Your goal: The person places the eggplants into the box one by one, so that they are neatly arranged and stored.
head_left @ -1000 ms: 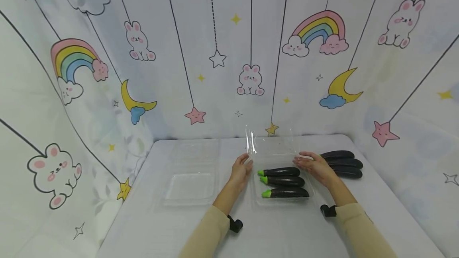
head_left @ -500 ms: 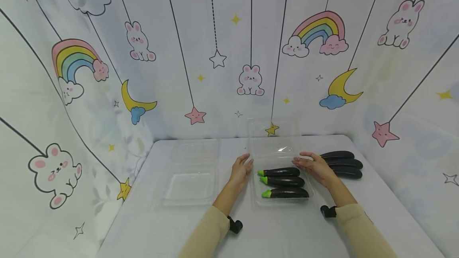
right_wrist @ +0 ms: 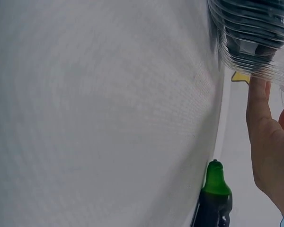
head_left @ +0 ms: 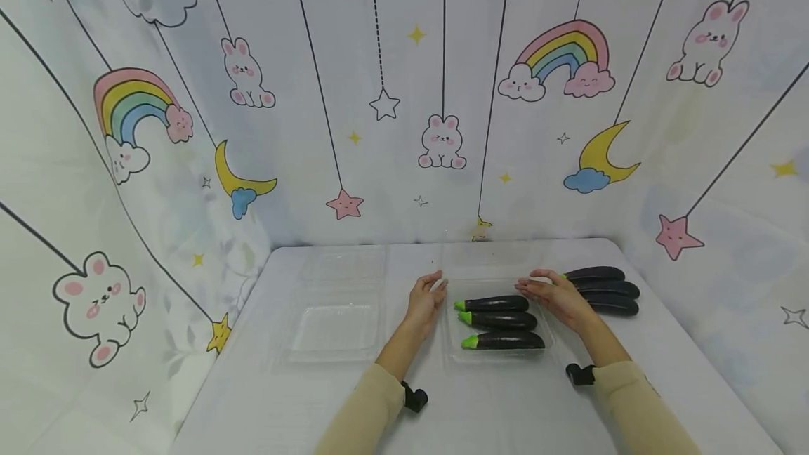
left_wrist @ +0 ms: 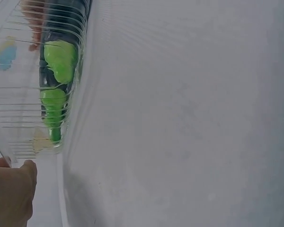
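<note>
Nearest, this side of the clear box (head_left: 480, 288): two beige sleeves (head_left: 360, 406), a black wrist unit (head_left: 415, 397) at each cuff, over a white surface (head_left: 493, 399). Inside the clear box: three packed eggplants (head_left: 502, 320), dark and glossy, green ends toward the box's left wall, laid side by side, the nearest a little apart from the other two. Left of the box, well apart: one second box (head_left: 338, 328), also clear, its own cover folded back. At the box's rear left corner: left hand (head_left: 423, 302), thumb and fingers about the corner, apparently touching; whether pinching or merely steadying — cannot tell. At the rear right corner: right hand (head_left: 557, 297), fingers long and nearly straight, tips against the plastic. Right of the box, beyond that hand and partly masked by it: three loose eggplants (head_left: 612, 289), a close row on the surface. Behind the box: its lid (head_left: 493, 256), the one item altered — raised a second ago, leaning back half a second later, now tipped lower still, outline faint, exact angle unreadable. Both hands and all eggplants hold the same places. Judged meaning: the box stands uncovered, lid out of the way, the row inside reachable, closure not yet made. Farthest, beyond the box: a printed backdrop (head_left: 392, 167) of rabbits, stars and rainbows.
</note>
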`<state>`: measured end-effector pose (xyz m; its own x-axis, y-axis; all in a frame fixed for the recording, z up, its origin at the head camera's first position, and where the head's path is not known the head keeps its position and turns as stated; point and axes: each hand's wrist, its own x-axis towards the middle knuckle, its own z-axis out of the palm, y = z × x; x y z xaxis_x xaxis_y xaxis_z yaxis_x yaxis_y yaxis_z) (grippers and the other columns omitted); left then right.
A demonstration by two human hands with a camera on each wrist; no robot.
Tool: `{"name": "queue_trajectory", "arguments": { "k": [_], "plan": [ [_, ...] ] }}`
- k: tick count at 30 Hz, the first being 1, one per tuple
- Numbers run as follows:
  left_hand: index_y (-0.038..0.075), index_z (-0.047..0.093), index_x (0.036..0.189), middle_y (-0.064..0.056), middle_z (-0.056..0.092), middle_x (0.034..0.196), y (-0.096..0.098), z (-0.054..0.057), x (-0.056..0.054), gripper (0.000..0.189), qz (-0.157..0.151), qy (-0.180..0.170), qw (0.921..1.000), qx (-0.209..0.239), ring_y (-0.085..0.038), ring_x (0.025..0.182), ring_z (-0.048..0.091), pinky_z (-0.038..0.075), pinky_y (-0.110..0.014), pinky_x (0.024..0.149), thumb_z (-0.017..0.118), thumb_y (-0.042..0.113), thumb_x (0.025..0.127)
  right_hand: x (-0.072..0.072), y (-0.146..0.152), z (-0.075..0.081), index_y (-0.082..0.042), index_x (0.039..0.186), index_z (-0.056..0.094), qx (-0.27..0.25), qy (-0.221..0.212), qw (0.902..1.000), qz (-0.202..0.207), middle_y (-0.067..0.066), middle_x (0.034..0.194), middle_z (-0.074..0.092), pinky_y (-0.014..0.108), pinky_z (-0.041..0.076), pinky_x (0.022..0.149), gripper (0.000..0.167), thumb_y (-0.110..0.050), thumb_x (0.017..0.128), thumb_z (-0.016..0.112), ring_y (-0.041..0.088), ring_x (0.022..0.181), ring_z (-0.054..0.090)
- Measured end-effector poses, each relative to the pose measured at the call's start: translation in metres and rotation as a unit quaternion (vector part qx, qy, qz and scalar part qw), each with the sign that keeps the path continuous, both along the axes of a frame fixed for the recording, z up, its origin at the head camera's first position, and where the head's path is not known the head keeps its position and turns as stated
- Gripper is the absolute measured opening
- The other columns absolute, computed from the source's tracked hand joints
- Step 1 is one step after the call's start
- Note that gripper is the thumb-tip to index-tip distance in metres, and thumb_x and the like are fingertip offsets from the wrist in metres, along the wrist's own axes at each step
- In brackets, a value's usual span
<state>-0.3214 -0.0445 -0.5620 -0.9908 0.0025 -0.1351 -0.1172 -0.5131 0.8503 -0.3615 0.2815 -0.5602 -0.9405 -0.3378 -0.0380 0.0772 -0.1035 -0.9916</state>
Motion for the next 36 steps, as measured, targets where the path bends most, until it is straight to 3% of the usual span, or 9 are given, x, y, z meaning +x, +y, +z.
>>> {"name": "queue_trajectory", "arguments": {
  "k": [7, 11, 14, 16, 20, 23, 30, 33, 36],
  "plan": [
    [-0.003, 0.047, 0.131, -0.022, 0.042, 0.159, -0.001, -0.002, 0.002, 0.034, 0.006, 0.003, 0.9999, -0.01, -0.035, 0.143, 0.048, 0.044, -0.039, 0.117, 0.05, -0.016, 0.1, 0.0, 0.0, -0.002, 0.002, 0.133, 0.043, -0.013, -0.005, 0.9999, 0.0, 0.025, 0.136, 0.066, 0.032, 0.054, 0.105, 0.031, -0.001, 0.106, 0.057, 0.022, 0.12, 0.07],
    [-0.002, 0.05, 0.127, -0.022, 0.044, 0.159, -0.002, -0.004, 0.002, 0.032, 0.009, 0.004, 0.9996, -0.028, -0.025, 0.129, 0.056, 0.052, -0.023, 0.096, 0.052, -0.015, 0.098, 0.0, 0.001, -0.002, 0.009, 0.14, 0.037, 0.016, 0.007, 0.9998, 0.012, 0.025, 0.136, 0.065, 0.031, 0.054, 0.105, 0.041, -0.003, 0.106, 0.057, 0.023, 0.121, 0.069],
    [-0.001, 0.052, 0.124, -0.019, 0.049, 0.156, -0.002, -0.005, 0.001, 0.035, 0.014, -0.002, 0.9991, -0.041, -0.016, 0.114, 0.054, 0.046, -0.016, 0.075, 0.05, -0.019, 0.094, 0.003, 0.002, 0.001, 0.013, 0.151, 0.021, 0.037, 0.013, 0.9991, 0.019, 0.021, 0.136, 0.067, 0.025, 0.054, 0.103, 0.059, -0.006, 0.107, 0.056, 0.019, 0.122, 0.068],
    [-0.001, 0.052, 0.123, -0.019, 0.05, 0.155, -0.002, -0.005, 0.001, 0.04, 0.016, -0.005, 0.9987, -0.048, -0.015, 0.111, 0.055, 0.043, -0.015, 0.071, 0.047, -0.022, 0.09, 0.006, 0.003, 0.003, 0.016, 0.153, 0.018, 0.047, 0.012, 0.9987, 0.014, 0.014, 0.133, 0.07, 0.022, 0.055, 0.097, 0.064, -0.007, 0.107, 0.056, 0.013, 0.118, 0.068],
    [-0.001, 0.052, 0.123, -0.019, 0.05, 0.156, -0.002, -0.004, 0.003, 0.041, 0.01, -0.006, 0.9981, -0.061, -0.02, 0.124, 0.055, 0.042, -0.015, 0.071, 0.047, -0.022, 0.088, 0.011, 0.0, 0.009, 0.007, 0.148, 0.038, 0.091, -0.008, 0.9953, -0.034, 0.003, 0.129, 0.071, 0.022, 0.054, 0.089, 0.057, -0.015, 0.104, 0.065, 0.006, 0.111, 0.064],
    [-0.001, 0.052, 0.124, -0.019, 0.049, 0.156, -0.003, -0.003, 0.005, 0.039, 0.005, -0.003, 0.9977, -0.067, -0.025, 0.131, 0.054, 0.042, -0.015, 0.071, 0.049, -0.02, 0.09, 0.013, -0.003, 0.011, -0.003, 0.14, 0.051, 0.147, -0.015, 0.9871, -0.063, 0.01, 0.142, 0.063, 0.031, 0.05, 0.098, 0.049, -0.027, 0.102, 0.07, 0.014, 0.121, 0.06],
    [-0.001, 0.052, 0.124, -0.02, 0.05, 0.155, -0.004, -0.003, 0.008, 0.035, 0.003, 0.001, 0.9973, -0.074, -0.021, 0.12, 0.057, 0.043, -0.016, 0.071, 0.054, -0.016, 0.093, 0.015, -0.004, 0.01, 0.0, 0.148, 0.045, 0.196, -0.006, 0.9786, -0.062, 0.025, 0.158, 0.042, 0.053, 0.04, 0.113, 0.058, -0.034, 0.105, 0.064, 0.039, 0.141, 0.044],
    [-0.001, 0.052, 0.124, -0.021, 0.05, 0.155, -0.004, -0.003, 0.008, 0.034, 0.005, 0.002, 0.9973, -0.073, -0.019, 0.118, 0.058, 0.044, -0.016, 0.072, 0.055, -0.015, 0.093, 0.015, -0.002, 0.01, 0.0, 0.151, 0.042, 0.203, -0.001, 0.9777, -0.054, 0.024, 0.159, 0.042, 0.052, 0.042, 0.115, 0.062, -0.037, 0.106, 0.062, 0.036, 0.141, 0.047],
    [-0.001, 0.053, 0.124, -0.019, 0.053, 0.153, -0.003, -0.004, 0.008, 0.035, 0.01, 0.001, 0.997, -0.077, -0.022, 0.123, 0.057, 0.044, -0.016, 0.071, 0.054, -0.016, 0.092, 0.013, 0.002, 0.007, -0.001, 0.151, 0.044, 0.201, 0.002, 0.9782, -0.053, 0.019, 0.155, 0.05, 0.04, 0.05, 0.108, 0.058, -0.037, 0.107, 0.059, 0.022, 0.132, 0.057]
  ]
}}
